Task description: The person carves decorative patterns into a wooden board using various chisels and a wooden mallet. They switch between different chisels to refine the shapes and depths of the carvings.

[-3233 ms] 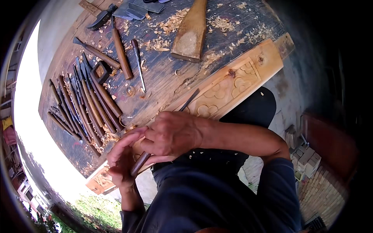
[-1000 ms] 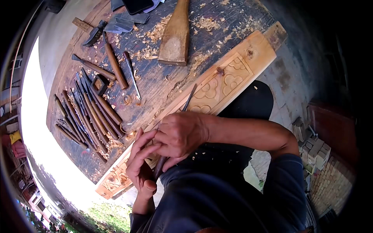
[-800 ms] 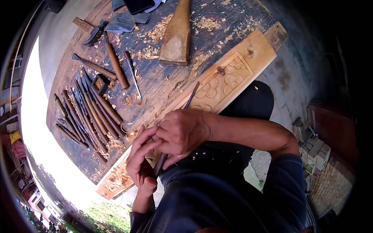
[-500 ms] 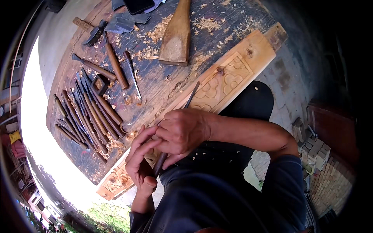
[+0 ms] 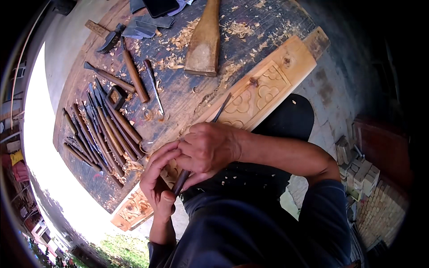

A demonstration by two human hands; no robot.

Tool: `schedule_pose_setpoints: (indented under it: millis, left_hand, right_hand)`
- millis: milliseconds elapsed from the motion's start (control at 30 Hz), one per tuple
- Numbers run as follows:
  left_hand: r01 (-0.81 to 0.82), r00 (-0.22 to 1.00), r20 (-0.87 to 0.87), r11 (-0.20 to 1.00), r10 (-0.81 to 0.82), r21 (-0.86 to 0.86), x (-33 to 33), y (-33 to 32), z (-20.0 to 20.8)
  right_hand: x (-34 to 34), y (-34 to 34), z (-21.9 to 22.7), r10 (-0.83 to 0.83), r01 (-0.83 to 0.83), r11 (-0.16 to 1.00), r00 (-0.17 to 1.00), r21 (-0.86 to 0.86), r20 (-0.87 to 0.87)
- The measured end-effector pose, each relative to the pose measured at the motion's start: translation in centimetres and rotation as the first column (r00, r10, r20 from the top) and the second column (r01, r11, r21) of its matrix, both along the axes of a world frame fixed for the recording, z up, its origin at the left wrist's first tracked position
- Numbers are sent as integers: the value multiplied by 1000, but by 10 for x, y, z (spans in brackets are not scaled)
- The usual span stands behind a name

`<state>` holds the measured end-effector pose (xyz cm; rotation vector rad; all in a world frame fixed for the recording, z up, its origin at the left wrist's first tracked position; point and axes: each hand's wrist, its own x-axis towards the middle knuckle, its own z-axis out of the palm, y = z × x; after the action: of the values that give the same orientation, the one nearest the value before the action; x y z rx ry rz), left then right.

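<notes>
A carving chisel with a dark handle [image 5: 181, 182] and a narrow dark blade [image 5: 222, 108] is gripped in my right hand [image 5: 209, 149]. The blade slants up and right over the carved wooden board [image 5: 298, 58]. My left hand [image 5: 156, 176] has its fingers stretched out, their tips at my right hand's knuckles. Its thumb lies by the handle's butt end; whether it presses on the handle is hard to see. Flower-like outlines in a square frame are cut into the board near the blade, and more carving [image 5: 134, 206] shows at its lower left end. My hands cover the board's middle.
Several chisels [image 5: 105, 129] lie in a row on the worn table [image 5: 178, 100], left of the board. A wooden mallet [image 5: 203, 56], a hammer-like tool [image 5: 111, 38], a thin chisel [image 5: 154, 87], grey sheets [image 5: 145, 26] and curled shavings [image 5: 237, 29] lie farther back.
My left hand has shifted slightly left, and its thumb has moved up along the handle's end. My right hand keeps its grip on the chisel with barely any movement.
</notes>
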<state>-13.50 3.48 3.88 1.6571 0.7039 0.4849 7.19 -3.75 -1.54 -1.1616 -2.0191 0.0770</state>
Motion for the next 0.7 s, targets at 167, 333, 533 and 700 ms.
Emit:
schedule_pose_setpoints:
  millis: [167, 333, 533, 700]
  left_hand:
    - [-47, 998, 46, 998, 48, -37, -8, 6, -16]
    - [-205, 963, 175, 979, 205, -17, -15, -4, -26]
    - [-399, 916, 84, 863, 393, 312, -40, -32, -37]
    - [156, 938, -302, 568, 172, 808, -10, -42, -26]
  right_hand:
    - [-2, 5, 1, -15, 15, 1000, 1000, 24, -14]
    - [-3, -5, 11, -100, 41, 978, 952, 204, 290]
    - [10, -1, 53, -356, 249, 907, 885, 340, 299]
    - [59, -9, 103, -608, 563, 737, 794, 374, 5]
